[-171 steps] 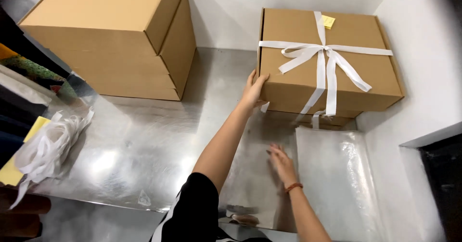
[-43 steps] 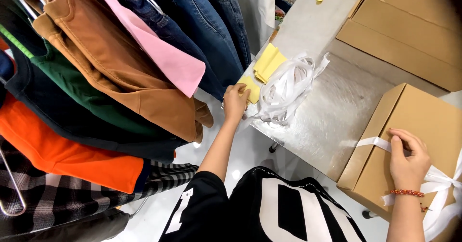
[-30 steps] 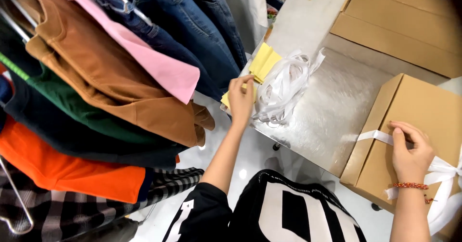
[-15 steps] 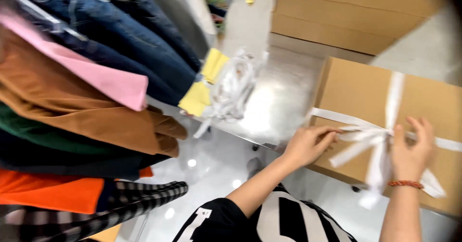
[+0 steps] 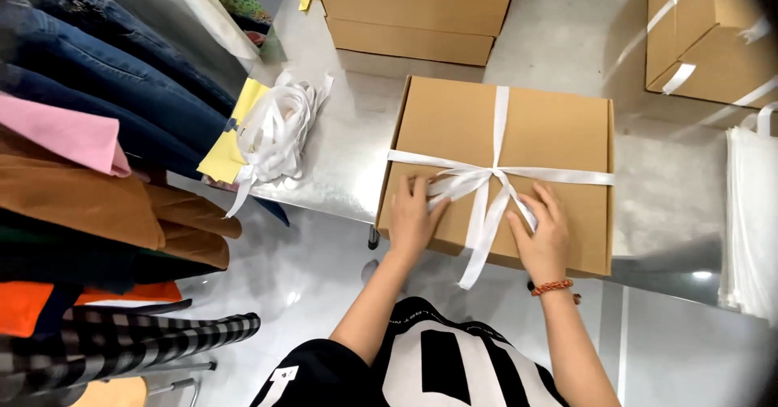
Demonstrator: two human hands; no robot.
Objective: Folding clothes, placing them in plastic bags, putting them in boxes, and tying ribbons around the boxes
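Observation:
A flat brown cardboard box [image 5: 543, 136] lies at the near edge of a steel table [image 5: 348, 156], tied crosswise with white ribbon [image 5: 486, 180] knotted in a bow. My left hand [image 5: 415, 217] rests flat on the box's near left part, fingers by the bow's left loop. My right hand [image 5: 541, 230], with a beaded bracelet at the wrist, lies on the near right part, fingers touching the ribbon's right loop. Ribbon tails hang over the box's front edge between my hands.
A heap of loose white ribbon [image 5: 279, 123] on yellow cards [image 5: 223, 144] lies at the table's left edge. Stacked brown boxes [image 5: 413, 10] stand at the back, another ribboned box [image 5: 713, 34] at the far right, white bags [image 5: 750, 213] beside it. Hanging clothes [image 5: 89, 132] fill the left.
My left hand left the yellow cards by the ribbon heap and came onto the box. The view swung right, and both hands now rest on the box by the bow.

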